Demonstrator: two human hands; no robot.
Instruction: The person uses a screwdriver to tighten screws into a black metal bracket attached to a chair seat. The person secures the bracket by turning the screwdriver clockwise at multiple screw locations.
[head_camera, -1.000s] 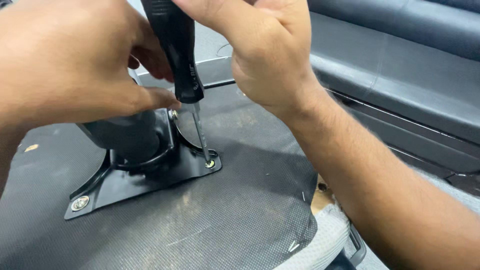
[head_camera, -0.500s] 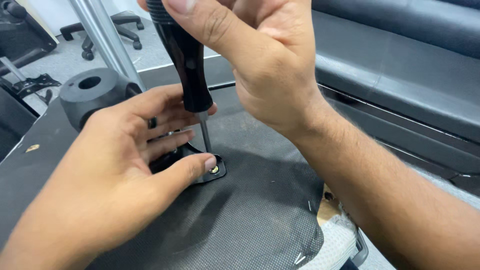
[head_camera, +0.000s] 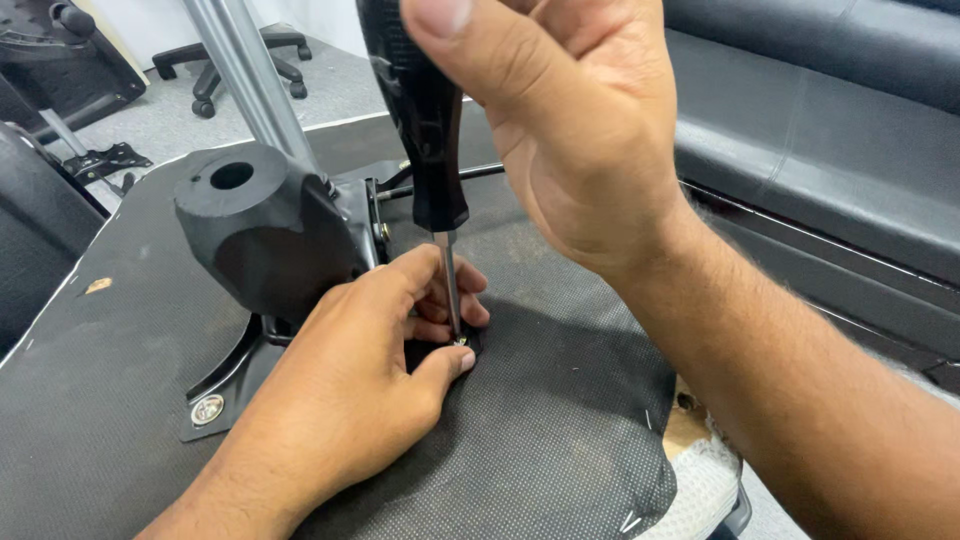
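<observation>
My right hand (head_camera: 570, 130) is wrapped round the black handle of a screwdriver (head_camera: 425, 150), held upright. Its metal shaft runs down to a screw (head_camera: 461, 341) at the corner of a black metal chair mechanism plate (head_camera: 225, 385). My left hand (head_camera: 350, 390) lies flat on that plate, fingers and thumb either side of the screwdriver tip, touching the plate beside the screw. A black moulded hub (head_camera: 255, 225) with a round hole stands on the plate. The plate lies on the black fabric underside of a chair seat (head_camera: 540, 440).
Another screw (head_camera: 207, 409) sits in the plate's near left corner. A silver metal tube (head_camera: 245, 70) rises behind the hub. A black padded sofa (head_camera: 830, 130) runs along the right. An office chair base (head_camera: 235, 60) with castors stands on the floor at the back.
My left hand has lowered from the hub onto the plate and now steadies the screwdriver tip at the screw. The view has shifted, showing more of the hub.
</observation>
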